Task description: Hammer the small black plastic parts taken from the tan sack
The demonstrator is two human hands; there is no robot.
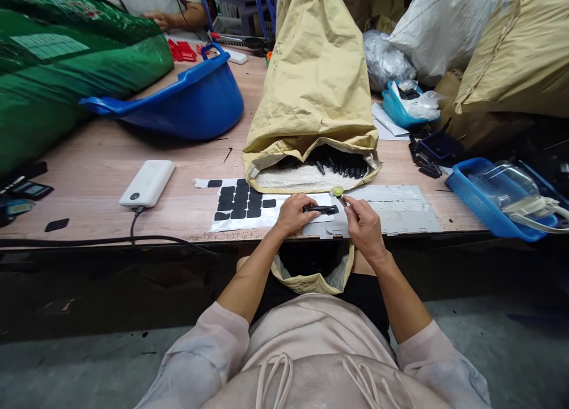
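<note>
My left hand (292,214) is closed around a small black plastic part (324,209), held just above the table's near edge. My right hand (362,222) pinches a thin tool with a green round head (338,191), its tip meeting the black part. To the left of my hands lies a white sheet with several black square pads (240,203). Behind my hands a tan paper sack (313,83) lies open toward me, with several black parts (331,160) in its mouth. A second small tan bag (311,278) hangs open in my lap.
A white power bank (147,182) with a black cable lies at the left. A blue tub (195,98) leans against green sacks (53,65). A blue basket holding a clear container (498,198) sits at right. Another person's hand (157,19) rests at the far side.
</note>
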